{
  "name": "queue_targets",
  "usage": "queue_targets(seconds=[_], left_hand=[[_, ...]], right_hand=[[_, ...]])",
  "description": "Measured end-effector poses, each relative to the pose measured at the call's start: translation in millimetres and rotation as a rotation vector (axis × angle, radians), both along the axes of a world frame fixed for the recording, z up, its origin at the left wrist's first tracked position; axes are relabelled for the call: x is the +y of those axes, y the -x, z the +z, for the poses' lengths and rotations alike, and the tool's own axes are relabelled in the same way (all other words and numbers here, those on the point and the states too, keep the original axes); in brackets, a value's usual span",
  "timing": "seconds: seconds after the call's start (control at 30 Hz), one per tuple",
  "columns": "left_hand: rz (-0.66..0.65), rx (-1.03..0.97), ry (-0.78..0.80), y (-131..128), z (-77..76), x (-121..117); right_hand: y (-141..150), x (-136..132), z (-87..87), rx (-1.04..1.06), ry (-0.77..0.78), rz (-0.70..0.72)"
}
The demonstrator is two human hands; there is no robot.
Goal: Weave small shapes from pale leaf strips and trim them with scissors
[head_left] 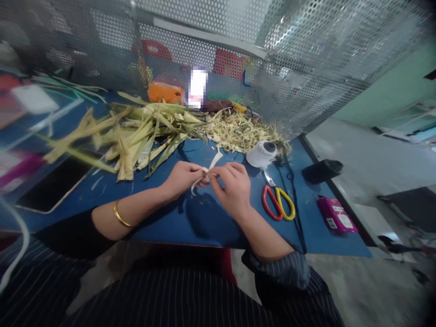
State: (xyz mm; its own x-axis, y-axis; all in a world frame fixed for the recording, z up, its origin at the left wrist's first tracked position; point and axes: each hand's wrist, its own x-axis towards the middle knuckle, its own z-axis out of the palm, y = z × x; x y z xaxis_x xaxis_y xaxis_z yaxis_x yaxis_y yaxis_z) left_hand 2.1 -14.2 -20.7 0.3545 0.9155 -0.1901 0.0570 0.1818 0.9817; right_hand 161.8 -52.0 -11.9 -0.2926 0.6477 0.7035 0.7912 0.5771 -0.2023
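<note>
Both my hands meet over the blue table (204, 222), pinching a pale leaf strip (208, 171) between them. My left hand (184, 178) grips the strip from the left, fingers closed, a gold bangle on its wrist. My right hand (231, 186) pinches the same strip from the right with fingers curled. One end of the strip sticks up toward the back, another curls down below my left hand.
A pile of long green-yellow leaves (136, 131) lies at back left, leaf shreds (241, 131) behind. A white thread spool (261, 154), red-and-yellow scissors (277, 200) and a pink box (335, 215) sit to the right. A dark tablet (54, 186) lies left. Perforated metal screens stand behind.
</note>
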Motion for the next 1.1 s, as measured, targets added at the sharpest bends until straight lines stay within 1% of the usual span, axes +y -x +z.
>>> queue_targets(seconds=[0.03, 0.1, 0.23, 0.33, 0.5, 0.67, 0.73, 0.77, 0.83, 0.93, 1.03, 1.1], left_hand=[[0.018, -0.075, 0.066, -0.5, 0.8, 0.4], [0.027, -0.187, 0.146, -0.7, 2.8, 0.7], [-0.01, -0.311, 0.186, 2.6, 5.4, 2.1], [-0.031, -0.372, 0.199, 5.2, 5.8, 3.4], [-0.057, -0.383, 0.152, 4.3, 4.6, 2.7], [-0.014, -0.349, 0.095, 2.9, 0.1, 0.7], [-0.009, -0.316, 0.113, 3.3, -1.1, 0.6], [-0.015, -0.301, 0.126, 3.5, -1.2, 0.8], [-0.027, -0.281, 0.145, 4.0, -0.4, 1.4], [-0.018, -0.264, 0.151, 4.3, 1.9, 2.3], [-0.039, -0.244, 0.095, 4.2, 3.2, 1.4], [-0.061, -0.222, 0.035, 3.7, 3.3, 0.1]], right_hand=[[1.3, -1.2, -1.1, -0.022, -0.014, -0.017], [2.9, -2.5, -2.4, -0.052, -0.032, -0.058], [2.9, -2.1, -2.8, -0.08, -0.069, -0.142], [2.4, -0.6, -4.0, -0.099, -0.084, -0.165], [4.6, 0.2, -6.3, -0.153, -0.1, -0.138], [7.2, -1.6, -4.4, -0.237, -0.157, 0.031], [6.5, -1.2, -3.9, -0.173, -0.148, 0.043], [5.7, -0.5, -3.8, -0.099, -0.114, 0.027], [3.9, 2.1, -4.2, 0.108, 0.017, -0.027], [1.9, 7.9, -7.2, 0.471, 0.295, -0.092], [1.7, 13.6, -12.7, 0.765, 0.599, -0.067], [2.2, 15.4, -15.7, 0.853, 0.71, -0.039]])
